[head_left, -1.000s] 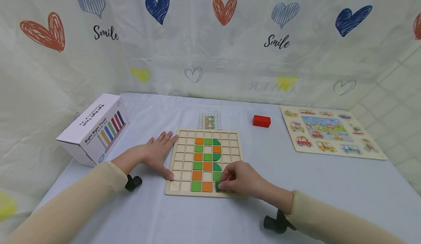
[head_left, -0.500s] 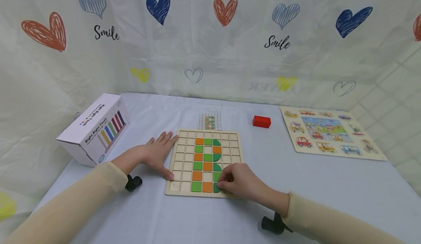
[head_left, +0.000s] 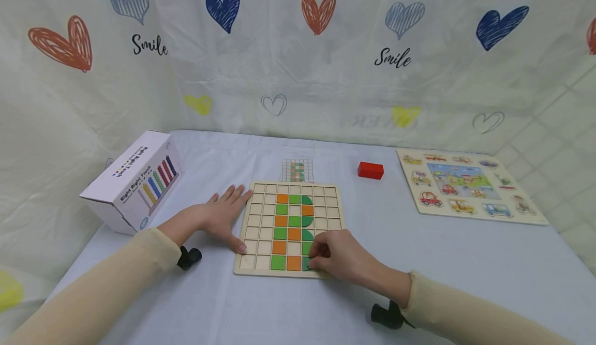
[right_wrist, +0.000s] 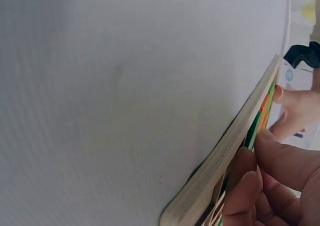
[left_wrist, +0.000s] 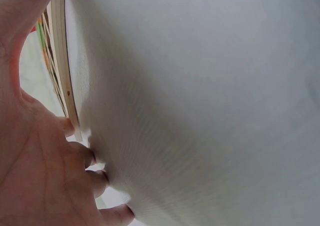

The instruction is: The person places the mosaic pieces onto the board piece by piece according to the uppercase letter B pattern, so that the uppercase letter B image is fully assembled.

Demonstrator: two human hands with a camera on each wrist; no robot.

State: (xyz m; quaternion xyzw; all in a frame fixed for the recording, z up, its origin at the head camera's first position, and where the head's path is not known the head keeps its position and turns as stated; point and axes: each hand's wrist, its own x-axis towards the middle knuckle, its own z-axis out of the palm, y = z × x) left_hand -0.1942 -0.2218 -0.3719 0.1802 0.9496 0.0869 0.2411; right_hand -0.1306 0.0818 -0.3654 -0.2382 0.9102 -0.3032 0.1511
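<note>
A wooden grid board (head_left: 331,203) lies on the table, with orange and green tiles in its middle columns. My right hand (head_left: 342,256) is over its lower right part, thumb and forefinger pinching a dark green rounded tile (head_left: 304,264) in the bottom row. The right wrist view shows that green tile (right_wrist: 253,128) by the thumb tip, partly hidden by the fingers. My left hand (head_left: 218,222) is spread at the board's left edge, thumb and fingertips touching it. From the left wrist, the hand (left_wrist: 45,156) appears beside the board's edge (left_wrist: 62,61), fingers extended.
Behind the board lies a small printed pattern card (head_left: 297,170). A red block (head_left: 370,170) stands to its right. A picture puzzle board (head_left: 470,187) is at the far right, and a white box (head_left: 130,182) at the left. A heart-printed curtain (head_left: 326,86) hangs behind.
The dark green tile, more upright in the fingers a second ago, now sits flat or nearly flat in the bottom row. My right hand shifted slightly left; my left hand stayed put.
</note>
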